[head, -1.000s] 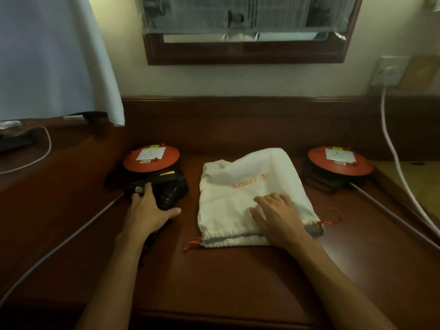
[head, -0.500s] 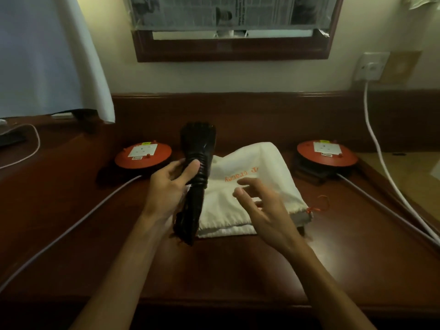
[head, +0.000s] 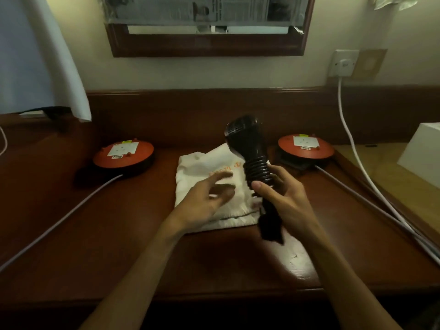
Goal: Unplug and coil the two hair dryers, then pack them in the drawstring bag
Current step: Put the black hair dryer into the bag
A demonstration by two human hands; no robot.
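Observation:
A black hair dryer [head: 247, 144] with its cord wound around the handle is held upright above the desk by my right hand [head: 283, 194], which grips the coiled handle. The dryer's lower end [head: 271, 227] hangs just over the desk. My left hand [head: 204, 201] hovers with fingers apart over the white drawstring bag [head: 202, 163], which lies flat on the desk with orange lettering on it. Only one dryer is visible.
Two orange extension reels [head: 123, 153] [head: 306, 146] sit at either side of the bag, each with a grey cable [head: 59, 222] running toward me. A white cable [head: 352, 144] drops from the wall socket [head: 342, 64]. A white box [head: 423, 156] stands at the right.
The hair dryer passed from my left hand to my right hand and moved rightward over the bag. My left hand let go and now hovers above the bag.

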